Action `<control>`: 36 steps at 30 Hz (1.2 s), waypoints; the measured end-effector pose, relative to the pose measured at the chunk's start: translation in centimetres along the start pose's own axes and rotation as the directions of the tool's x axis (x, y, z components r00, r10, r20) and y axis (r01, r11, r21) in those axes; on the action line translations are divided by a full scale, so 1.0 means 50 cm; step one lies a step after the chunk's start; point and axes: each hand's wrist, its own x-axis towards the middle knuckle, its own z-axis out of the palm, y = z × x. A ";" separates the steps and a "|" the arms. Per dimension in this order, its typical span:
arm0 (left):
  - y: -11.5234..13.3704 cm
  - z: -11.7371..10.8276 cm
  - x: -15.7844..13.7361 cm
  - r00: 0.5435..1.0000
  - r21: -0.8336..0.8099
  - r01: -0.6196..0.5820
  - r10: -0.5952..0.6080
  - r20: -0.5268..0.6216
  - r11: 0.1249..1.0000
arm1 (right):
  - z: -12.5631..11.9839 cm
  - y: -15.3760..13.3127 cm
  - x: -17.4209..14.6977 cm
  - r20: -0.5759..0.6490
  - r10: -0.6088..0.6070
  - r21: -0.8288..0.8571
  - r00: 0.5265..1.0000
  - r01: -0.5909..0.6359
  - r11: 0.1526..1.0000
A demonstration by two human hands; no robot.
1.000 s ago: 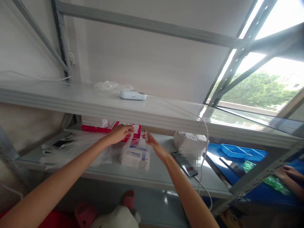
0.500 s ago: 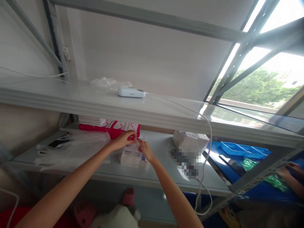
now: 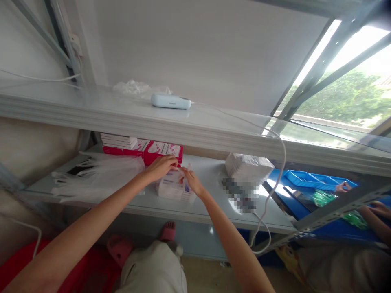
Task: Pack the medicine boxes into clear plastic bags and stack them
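A clear plastic bag [image 3: 175, 190] with a stack of small white boxes with blue print inside stands on the lower shelf [image 3: 210, 175]. My left hand [image 3: 165, 166] pinches the gathered top of this bag from the left. On the right, my right hand [image 3: 192, 181] grips the same plastic, its fingers closed close to the left ones. The exact fold between the fingertips is too small to make out. Behind my hands sit red-and-white boxes [image 3: 163, 151], with a stack of white boxes [image 3: 117, 141] beside them. Flat clear plastic bags [image 3: 113, 179] lie to the left.
Above is an upper shelf [image 3: 91, 118] with a pale blue device [image 3: 171, 101]; its white cable [image 3: 282, 162] hangs at right. A wrapped white stack [image 3: 249, 169] and a blurred-out object [image 3: 240, 195] lie right. Beyond, a co-worker's hands [image 3: 378, 209] are near green packets [image 3: 325, 198] and a blue tray [image 3: 314, 179].
The view has tilted down, so the shelves sit higher in the picture. My hands stay at the bag's top, with the fingers slightly shifted. Another hand now shows by the blue tray.
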 end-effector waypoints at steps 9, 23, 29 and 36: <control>-0.015 0.100 -0.026 0.961 -0.536 0.098 -0.220 -0.168 0.838 | 0.016 0.005 0.004 -0.067 0.032 0.323 0.997 -0.008 0.946; -0.037 0.113 -0.035 0.950 -0.768 0.304 -0.241 0.199 0.563 | -0.034 -0.003 -0.016 0.017 -0.239 -0.328 0.971 0.232 0.916; -0.058 0.136 -0.040 0.939 -0.795 0.304 -0.305 0.159 0.524 | -0.038 0.023 -0.014 0.058 -0.382 -0.763 0.922 0.288 0.579; -0.058 0.177 -0.001 0.974 -0.787 0.161 -0.223 0.031 0.595 | -0.004 0.048 -0.021 -0.052 -0.387 -0.831 0.921 0.175 0.528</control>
